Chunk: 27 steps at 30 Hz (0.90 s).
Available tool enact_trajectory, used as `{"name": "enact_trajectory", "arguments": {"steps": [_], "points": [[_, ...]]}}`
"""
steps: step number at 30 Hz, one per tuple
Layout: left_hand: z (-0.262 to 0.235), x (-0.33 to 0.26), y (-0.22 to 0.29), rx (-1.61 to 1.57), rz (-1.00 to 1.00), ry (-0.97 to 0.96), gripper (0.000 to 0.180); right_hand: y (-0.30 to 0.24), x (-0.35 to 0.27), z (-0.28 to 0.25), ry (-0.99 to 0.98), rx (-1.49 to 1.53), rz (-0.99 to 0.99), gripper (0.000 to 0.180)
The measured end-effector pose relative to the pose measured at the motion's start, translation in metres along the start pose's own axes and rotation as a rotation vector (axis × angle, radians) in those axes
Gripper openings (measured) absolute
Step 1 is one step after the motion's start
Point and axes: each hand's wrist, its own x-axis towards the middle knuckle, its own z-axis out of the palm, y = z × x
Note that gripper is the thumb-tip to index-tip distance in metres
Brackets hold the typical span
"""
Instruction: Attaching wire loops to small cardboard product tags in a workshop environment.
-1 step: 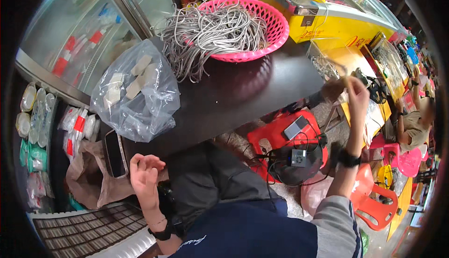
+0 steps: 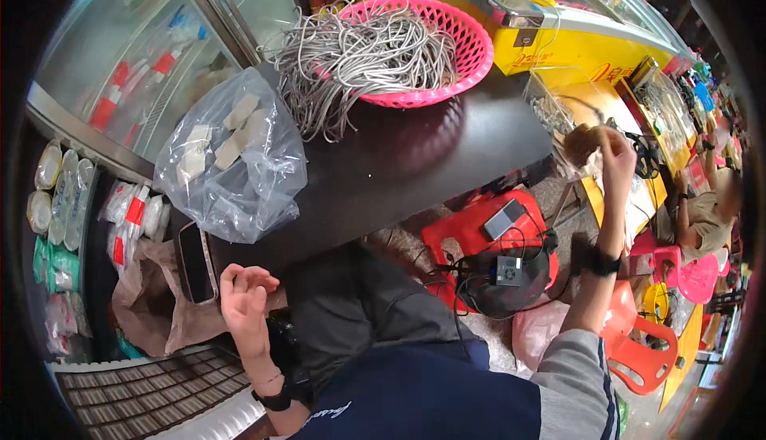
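My right hand (image 2: 618, 159) is stretched far out to the right, past the dark table's end. Its fingers are pinched at the edge of a brown, roundish thing (image 2: 581, 145), too blurred to name. My left hand (image 2: 247, 306) is raised over my lap, fingers loosely curled and apart, with nothing in it. Close to it a phone (image 2: 196, 263) leans upright against a brown bag (image 2: 155, 300). On the table (image 2: 375, 177) lie a clear plastic bag (image 2: 267, 193) with several pale flat pieces inside and a pink basket (image 2: 477, 49) heaped with grey cords (image 2: 367, 53).
A red stool (image 2: 451, 236) right of my legs bears a small device (image 2: 504, 218), a grey box (image 2: 509, 270) and black cables. Behind the table stand a glass-door fridge (image 2: 96, 65) and a yellow chest freezer (image 2: 542, 47). Another person (image 2: 706, 217) is at the far right.
My right hand has shifted slightly right and downward, and the brown thing at its fingertips has moved right with it. The left hand has hardly moved.
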Motion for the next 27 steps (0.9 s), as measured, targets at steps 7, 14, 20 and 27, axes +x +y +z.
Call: {"name": "enact_trajectory", "arguments": {"steps": [7, 14, 20, 27], "points": [[-0.011, 0.005, 0.004, 0.048, 0.025, 0.102, 0.031, 0.161, 0.057, -0.007, 0.134, -0.593, -0.029, 0.025], [-0.018, 0.000, 0.007, 0.094, -0.034, 0.125, 0.026, 0.076, 0.039, 0.052, -0.056, -0.335, 0.039, 0.018], [-0.012, 0.012, 0.003, 0.069, -0.098, 0.053, 0.026, -0.103, 0.050, 0.085, -0.417, 0.008, -0.192, 0.015], [-0.011, 0.017, 0.003, 0.051, -0.134, -0.066, 0.024, -0.193, 0.047, 0.144, -0.669, 0.002, -0.476, 0.016]]}}
